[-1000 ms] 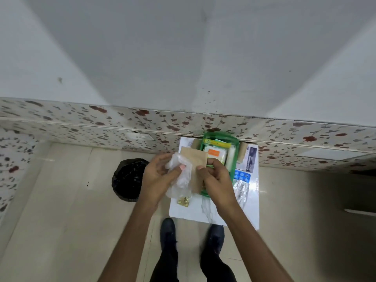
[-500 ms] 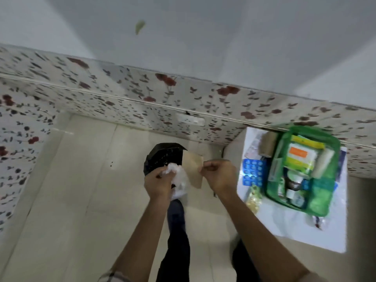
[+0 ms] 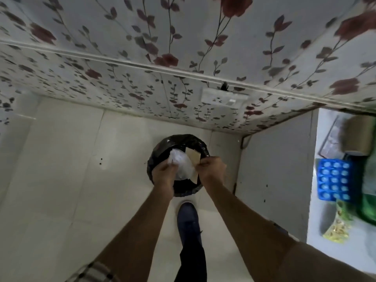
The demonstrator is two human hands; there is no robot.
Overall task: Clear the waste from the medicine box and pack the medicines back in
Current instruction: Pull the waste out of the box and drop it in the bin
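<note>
Both hands over the bin, a round one lined with a black bag, standing on the pale tile floor near the flowered wall. Left hand clenched on a crumpled clear plastic wrapper, held above the bin's mouth. Right hand pinching a tan paper packet between thumb and fingers, also above the mouth, just beside and touching the plastic. Nothing else discernible inside the bin; interior dark. One dark shoe planted just short of the bin.

At the right edge, a white table with the medicine box, green, only partly in frame and blurred; contents not discernible. Outside the box, on the table: a blue blister strip just beside its left wall, a yellowish pill packet near the strip's lower end, and a tan roll at the far side, near the wall. A white socket plate on the wall above the bin.
</note>
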